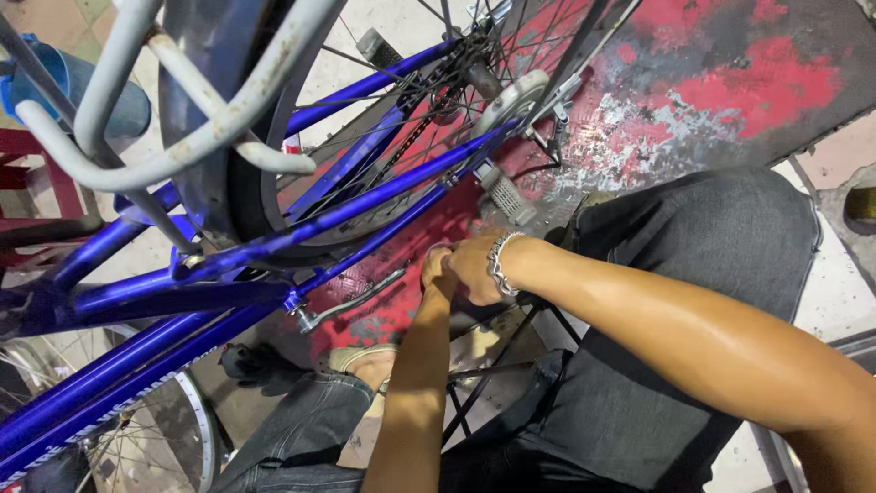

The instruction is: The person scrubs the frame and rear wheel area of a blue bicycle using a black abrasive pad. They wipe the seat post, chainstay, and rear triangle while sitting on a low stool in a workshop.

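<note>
Showing left hand (438,271) and right hand (476,265) meeting beneath blue bicycle frame (365,205), finger state indiscernible, blue bucket (55,78) upper left, contents hidden.

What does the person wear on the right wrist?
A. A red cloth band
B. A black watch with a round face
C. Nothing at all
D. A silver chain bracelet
D: a silver chain bracelet circles the wrist just behind the right hand, which meets the left hand beside the blue bicycle frame.
</note>
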